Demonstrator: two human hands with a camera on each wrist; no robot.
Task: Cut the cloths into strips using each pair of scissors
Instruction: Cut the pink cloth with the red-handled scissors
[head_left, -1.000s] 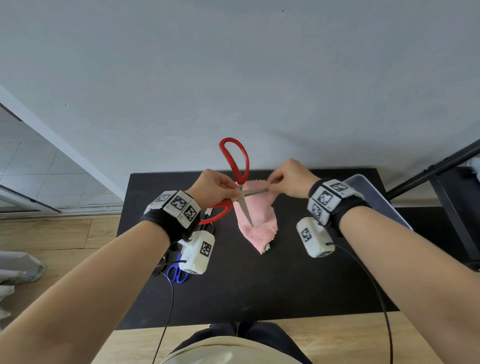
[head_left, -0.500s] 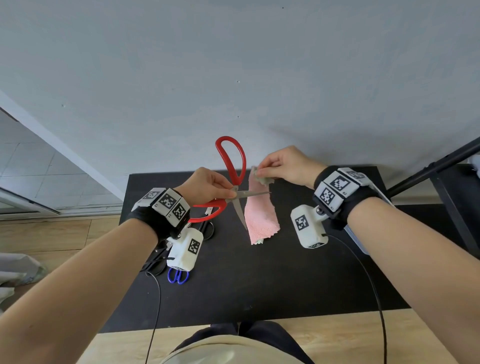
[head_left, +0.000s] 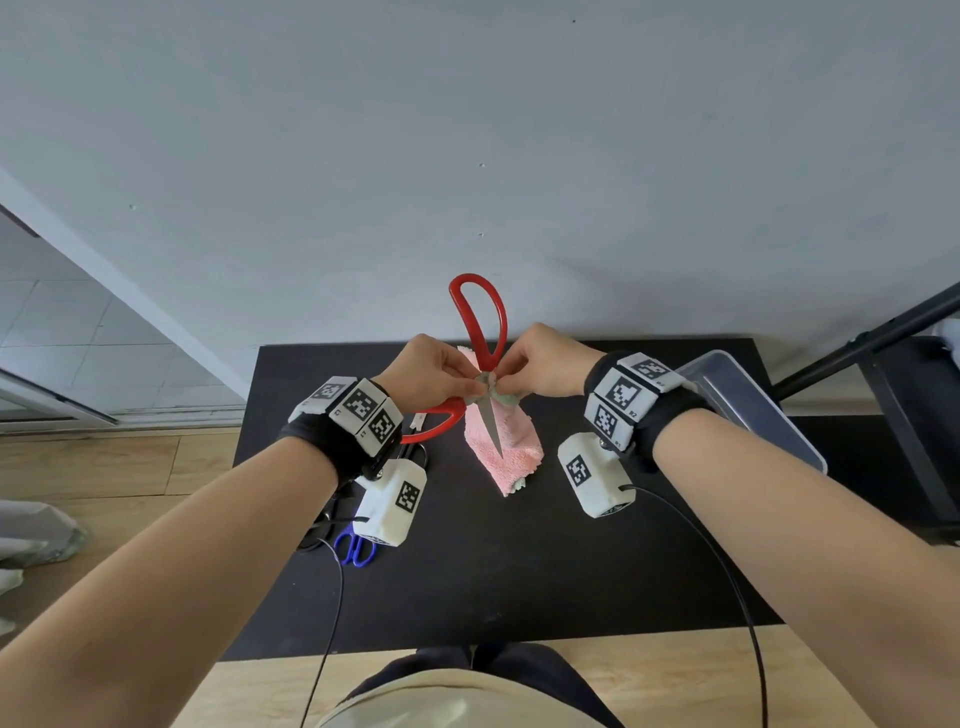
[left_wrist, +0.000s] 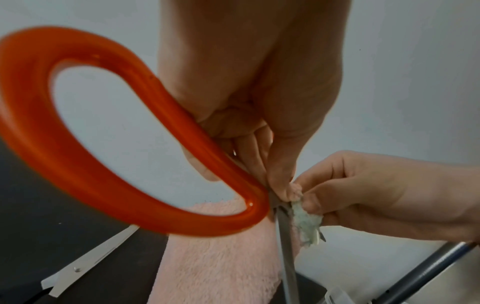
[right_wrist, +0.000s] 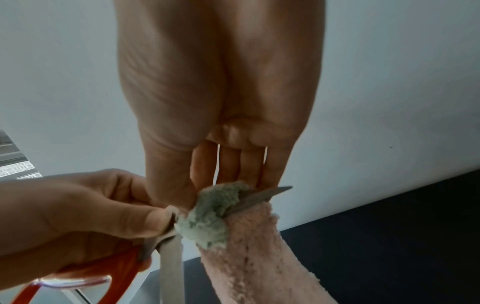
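Note:
My left hand (head_left: 474, 382) grips the red scissors (head_left: 480, 322) near the pivot, one handle loop standing up and the other under my palm. The blades are apart: one blade (head_left: 491, 423) points down toward me, the other (right_wrist: 259, 197) runs through the cloth's bunched top. The pink cloth (head_left: 511, 457) with a green edge (right_wrist: 210, 216) hangs over the black table (head_left: 519, 571). My right hand (head_left: 508, 385) pinches the green top edge right beside the pivot. In the left wrist view my left fingertips (left_wrist: 281, 189) also touch that edge.
Blue scissors (head_left: 356, 548), a black-handled pair (head_left: 319, 522) and a white-bladed pair (left_wrist: 85, 267) lie on the table's left, under my left wrist. A clear plastic bin (head_left: 753, 410) sits at the right edge, and a black stand (head_left: 872, 338) is beyond it.
My right hand has brought the cloth's top down and left to the scissors' pivot, so both hands now meet there. The scissors have turned, one blade now pointing toward me.

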